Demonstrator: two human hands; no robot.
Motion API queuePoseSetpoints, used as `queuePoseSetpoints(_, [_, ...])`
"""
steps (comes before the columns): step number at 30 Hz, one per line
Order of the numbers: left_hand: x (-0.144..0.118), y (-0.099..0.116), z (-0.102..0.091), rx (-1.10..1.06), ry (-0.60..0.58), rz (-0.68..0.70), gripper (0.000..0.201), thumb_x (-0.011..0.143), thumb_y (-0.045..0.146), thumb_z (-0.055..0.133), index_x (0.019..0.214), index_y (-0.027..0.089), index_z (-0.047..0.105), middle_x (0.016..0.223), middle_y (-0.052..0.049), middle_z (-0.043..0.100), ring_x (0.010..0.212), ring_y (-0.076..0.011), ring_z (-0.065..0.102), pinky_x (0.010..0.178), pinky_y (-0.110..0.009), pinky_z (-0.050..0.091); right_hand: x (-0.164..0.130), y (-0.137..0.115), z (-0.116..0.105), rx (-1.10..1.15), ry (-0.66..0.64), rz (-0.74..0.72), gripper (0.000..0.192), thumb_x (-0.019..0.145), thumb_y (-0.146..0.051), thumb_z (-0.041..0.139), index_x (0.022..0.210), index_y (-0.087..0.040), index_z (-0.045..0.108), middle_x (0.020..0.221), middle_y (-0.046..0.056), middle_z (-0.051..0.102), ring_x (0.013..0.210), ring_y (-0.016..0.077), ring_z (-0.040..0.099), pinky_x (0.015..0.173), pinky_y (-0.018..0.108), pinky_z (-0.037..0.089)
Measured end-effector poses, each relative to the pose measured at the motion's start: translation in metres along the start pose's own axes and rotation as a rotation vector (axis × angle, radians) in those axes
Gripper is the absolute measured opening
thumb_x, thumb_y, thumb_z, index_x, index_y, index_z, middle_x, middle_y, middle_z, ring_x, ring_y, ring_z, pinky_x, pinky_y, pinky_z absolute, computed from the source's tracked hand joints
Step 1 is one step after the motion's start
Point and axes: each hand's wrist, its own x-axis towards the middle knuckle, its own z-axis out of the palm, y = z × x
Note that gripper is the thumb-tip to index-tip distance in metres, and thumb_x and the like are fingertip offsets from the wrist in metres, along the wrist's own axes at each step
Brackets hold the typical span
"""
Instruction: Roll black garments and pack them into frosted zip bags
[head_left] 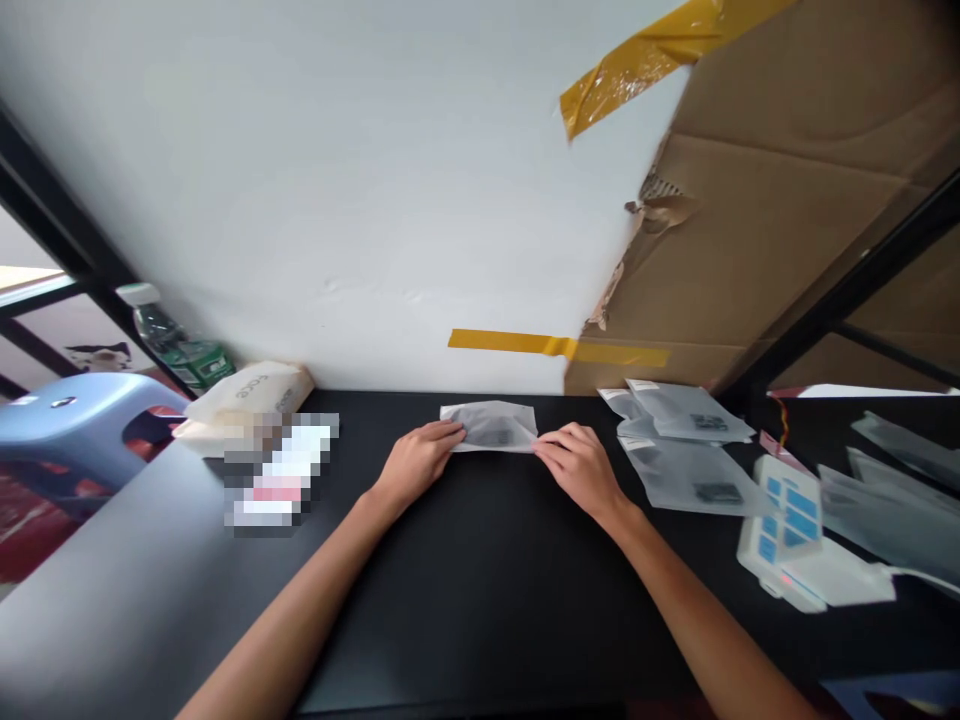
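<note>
A small frosted plastic pouch (491,425) with a dark item inside lies on the black table (480,600) near the white wall. My left hand (415,462) pinches the pouch's left end. My right hand (576,466) pinches its right end. Both hands rest low on the table, fingers closed on the pouch's edges.
Several similar frosted pouches (690,440) lie to the right, beside a white device with blue buttons (787,525). More pouches (892,500) sit far right. A tissue pack (247,398), a bottle (176,345) and a blue stool (75,420) are at the left. A cardboard sheet (780,200) leans at the back right.
</note>
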Motion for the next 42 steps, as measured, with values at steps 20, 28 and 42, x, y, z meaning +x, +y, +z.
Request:
queuePoseSetpoints(20, [0.005,0.079,0.006,-0.169,0.068,0.172,0.027,0.106,0.027,0.042,0.106,0.019,0.067,0.094,-0.008,0.068,0.083,-0.0175,0.064,0.074,-0.030,0.054,-0.015,-0.039,0.029,0.425,-0.018,0.066,0.021,0.098,-0.016,0.056,0.111,-0.025,0.069,0.091,0.003,0.077,0.080,0.0188,0.075,0.075,0.029,0.060])
queuePoseSetpoints(28, [0.012,0.067,0.011,0.075,0.006,0.091,0.028,0.107,0.026,0.038,0.099,0.017,0.063,0.095,-0.009,0.066,0.087,-0.0234,0.058,0.076,-0.035,0.045,-0.010,-0.029,0.026,0.470,0.039,0.137,0.021,0.097,-0.016,0.058,0.109,-0.024,0.073,0.095,0.005,0.078,0.083,0.0190,0.075,0.079,0.030,0.060])
queuePoseSetpoints(42, [0.003,0.009,-0.006,0.116,0.056,-0.089,0.024,0.104,0.032,0.045,0.118,0.019,0.060,0.121,-0.012,0.062,0.103,-0.0248,0.059,0.083,-0.037,0.046,-0.014,0.001,0.005,0.418,0.142,0.171,0.020,0.097,-0.020,0.057,0.094,-0.024,0.076,0.087,0.005,0.072,0.093,0.0214,0.073,0.081,0.034,0.058])
